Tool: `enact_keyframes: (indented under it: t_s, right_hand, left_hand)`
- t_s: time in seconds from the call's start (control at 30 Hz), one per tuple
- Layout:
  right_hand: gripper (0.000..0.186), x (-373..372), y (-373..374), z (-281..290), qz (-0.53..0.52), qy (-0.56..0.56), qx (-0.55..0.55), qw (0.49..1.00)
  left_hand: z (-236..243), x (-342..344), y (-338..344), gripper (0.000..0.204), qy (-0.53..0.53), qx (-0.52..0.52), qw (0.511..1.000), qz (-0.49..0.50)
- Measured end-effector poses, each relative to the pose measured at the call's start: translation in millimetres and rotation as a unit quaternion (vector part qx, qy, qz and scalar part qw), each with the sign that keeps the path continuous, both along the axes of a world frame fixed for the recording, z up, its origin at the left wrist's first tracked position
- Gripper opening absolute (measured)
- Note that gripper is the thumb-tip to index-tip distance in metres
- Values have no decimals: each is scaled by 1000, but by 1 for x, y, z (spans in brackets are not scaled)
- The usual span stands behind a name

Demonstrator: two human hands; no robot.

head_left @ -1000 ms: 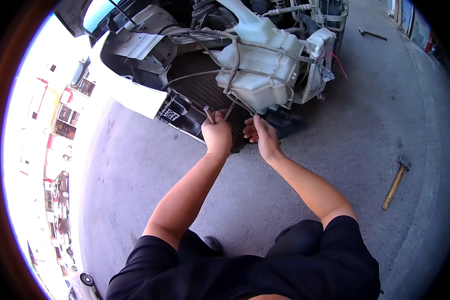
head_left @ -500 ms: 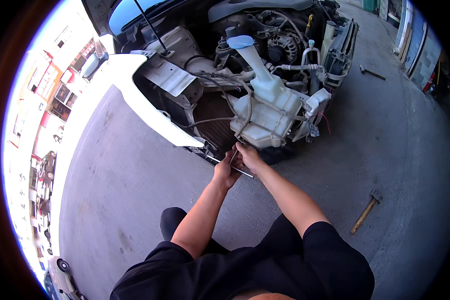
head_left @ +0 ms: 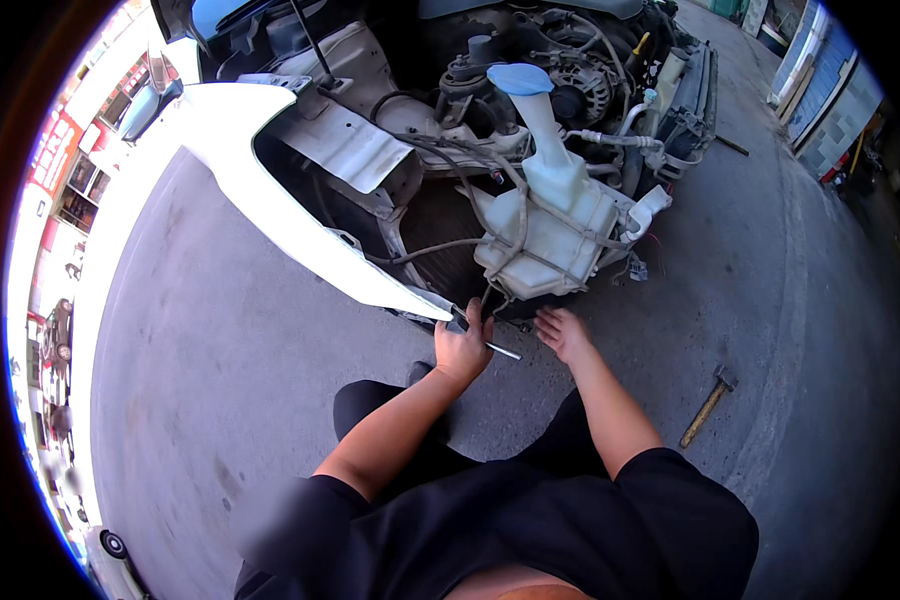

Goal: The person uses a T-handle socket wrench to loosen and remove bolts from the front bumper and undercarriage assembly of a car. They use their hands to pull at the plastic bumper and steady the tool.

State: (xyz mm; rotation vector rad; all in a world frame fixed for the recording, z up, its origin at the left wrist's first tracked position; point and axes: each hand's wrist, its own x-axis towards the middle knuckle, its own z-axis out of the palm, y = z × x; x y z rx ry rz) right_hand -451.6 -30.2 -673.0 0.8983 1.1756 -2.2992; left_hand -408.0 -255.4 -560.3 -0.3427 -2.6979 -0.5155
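My left hand (head_left: 461, 352) is closed around a slim shiny metal rod (head_left: 505, 351), whose bare end sticks out to the right. Its other end is hidden by the hand and the fender's tip, so the kind of tool cannot be told. The hand is beside the front tip of the white fender (head_left: 340, 268), below the hanging hose (head_left: 426, 248). My right hand (head_left: 567, 335) holds nothing, fingers stretched out, just under the lower edge of the whitish plastic washer fluid tank (head_left: 540, 250) with its blue cap (head_left: 520, 79).
The car's engine bay (head_left: 530, 110) lies exposed beyond the tank, its hood propped by a rod (head_left: 311, 40). A wooden-handled hammer (head_left: 708, 408) lies on the concrete floor at the right. Another tool's handle (head_left: 732, 145) lies farther off. Parked cars (head_left: 60, 330) stand at far left.
My right hand has let go and moved right, away from my left hand; both were together at the rod before. The left hand keeps the rod. The view has shifted slightly.
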Motion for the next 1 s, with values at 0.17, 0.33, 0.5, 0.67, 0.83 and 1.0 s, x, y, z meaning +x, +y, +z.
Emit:
enact_keyframes:
  t_s: [0.17,0.33,0.5,0.67,0.83,1.0]
  right_hand:
    - [61,-49,6,6,-218,19,-195,956]
    - [64,-68,-9,36,-166,34,-169,971]
    - [57,-54,14,33,-131,-49,-60,988]
    - [75,-24,1,95,-98,11,176,979]
    - [100,-6,-2,117,-141,203,256,934]
    - [99,-12,9,124,-55,211,160,963]
  left_hand:
    - [1,-4,-1,41,8,11,1000,-13]
    - [5,-5,-11,43,121,6,991,-49]
    - [8,-6,-5,45,132,14,989,-62]
    - [5,-9,-11,44,98,20,994,-39]
    - [20,-5,-8,35,48,32,998,-40]
    - [19,-10,-15,39,61,70,995,-31]
